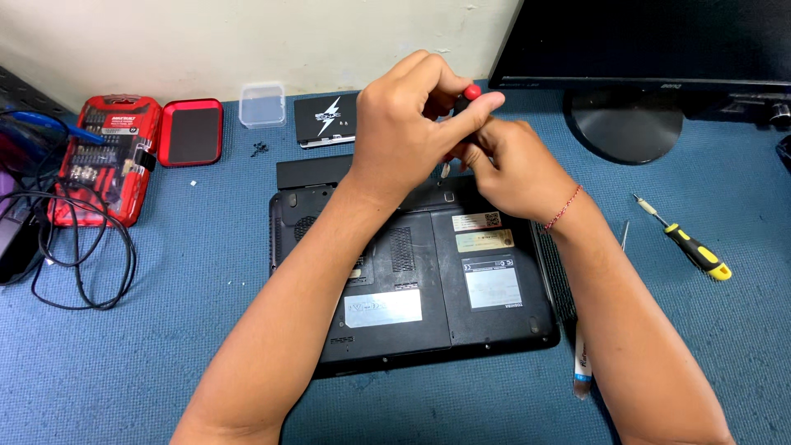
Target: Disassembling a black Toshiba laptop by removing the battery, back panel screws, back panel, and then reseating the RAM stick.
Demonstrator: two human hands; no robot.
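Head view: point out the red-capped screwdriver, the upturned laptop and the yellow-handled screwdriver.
Red-capped screwdriver (471,91), head view, on its red end cap above the fingers.
Upturned laptop (428,313), head view, on the bare black bottom panel.
Yellow-handled screwdriver (699,252), head view, on the yellow and black handle.

Red screwdriver bit kit (107,156) open at left, red lid (190,132) beside it; black cable (82,247) looped nearby; clear plastic box (262,104); black drive (324,118); monitor stand (626,124); yellow-handled screwdriver (692,247) right on blue mat (165,346)

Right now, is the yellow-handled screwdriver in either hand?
No, the yellow-handled screwdriver lies on the blue mat, apart from both hands, right of the laptop.
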